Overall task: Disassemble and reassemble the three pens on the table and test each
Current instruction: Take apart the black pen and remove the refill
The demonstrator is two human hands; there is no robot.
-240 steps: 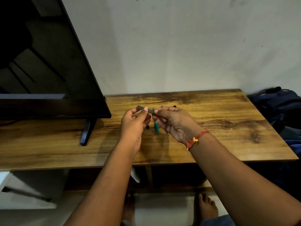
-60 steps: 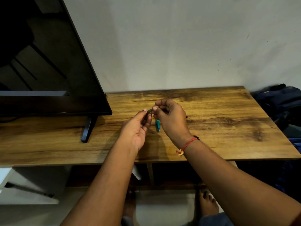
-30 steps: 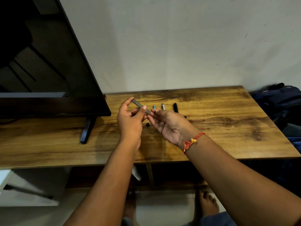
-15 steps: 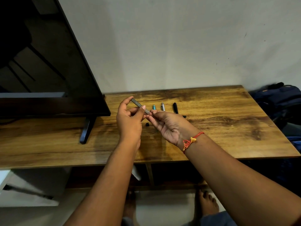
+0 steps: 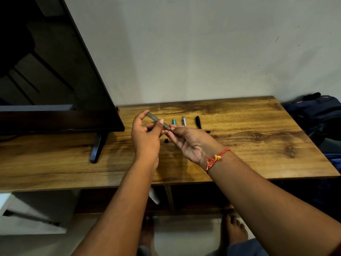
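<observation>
My left hand (image 5: 145,137) holds a grey pen barrel (image 5: 156,119) between thumb and fingers, slanted up to the left above the wooden table (image 5: 249,145). My right hand (image 5: 190,143), palm up, pinches the barrel's lower right end. Behind my hands, lying on the table, are a teal pen (image 5: 174,121), a white pen (image 5: 184,121) and a black pen (image 5: 198,122); their near ends are hidden by my right hand. A small black pen part (image 5: 166,140) sits on the table between my hands.
A large dark TV screen (image 5: 55,80) stands on the table at the left, its foot (image 5: 96,148) near my left hand. A dark blue bag (image 5: 317,111) lies off the table's right edge. My bare feet show below.
Two seconds ago both hands were low over the table and close together. They have since lifted, and the grey barrel now slants up to the left; little has moved in the last half second.
</observation>
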